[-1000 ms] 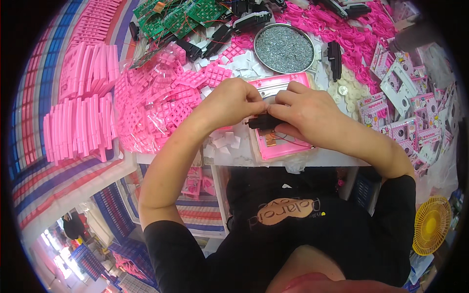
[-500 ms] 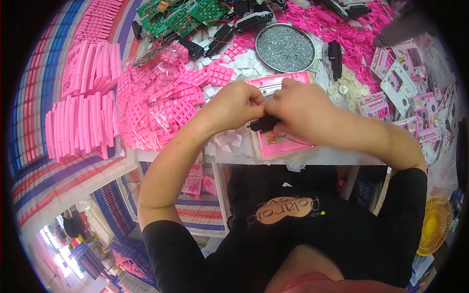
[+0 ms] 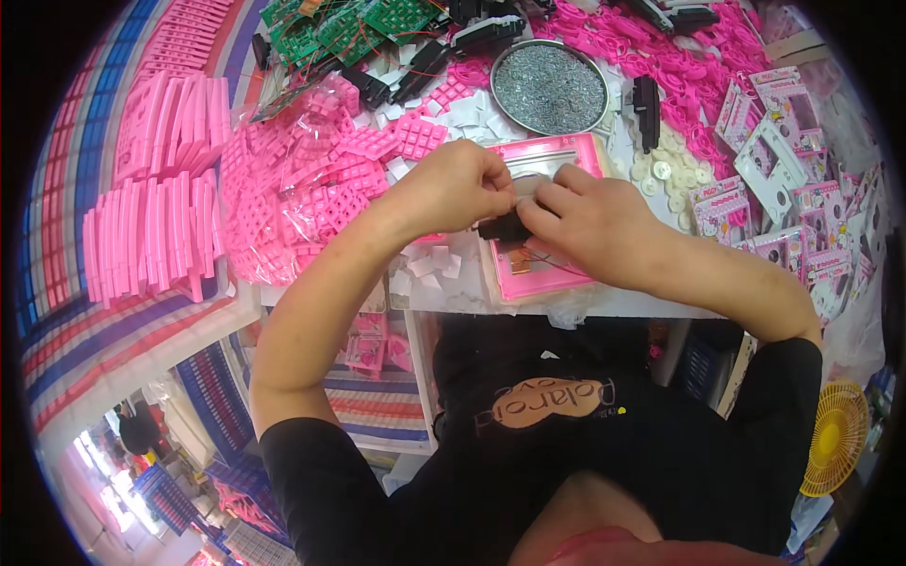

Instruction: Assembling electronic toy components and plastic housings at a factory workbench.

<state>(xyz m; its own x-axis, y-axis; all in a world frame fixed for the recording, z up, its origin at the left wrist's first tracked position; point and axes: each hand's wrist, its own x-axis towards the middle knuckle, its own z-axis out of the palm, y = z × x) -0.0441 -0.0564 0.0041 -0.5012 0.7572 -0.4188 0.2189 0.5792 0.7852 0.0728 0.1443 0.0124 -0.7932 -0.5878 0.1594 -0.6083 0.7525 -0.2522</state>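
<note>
Pink case [image 3: 547, 280] beneath left hand [image 3: 462, 189] and right hand [image 3: 596, 222], together over black part [image 3: 502, 228]; grip unclear.

On a table [image 3: 634, 304], a case [image 3: 543, 281] lies beneath the left hand [image 3: 462, 189] and right hand [image 3: 590, 224]. Behind the case: a dish [image 3: 514, 124] holding small parts [image 3: 550, 90]. Left: keypads [image 3: 302, 193], then stacked frames [image 3: 151, 231]; circuit boards [image 3: 344, 33] behind the keypads. Right: discs [image 3: 672, 179], then plates [image 3: 772, 174].
</note>
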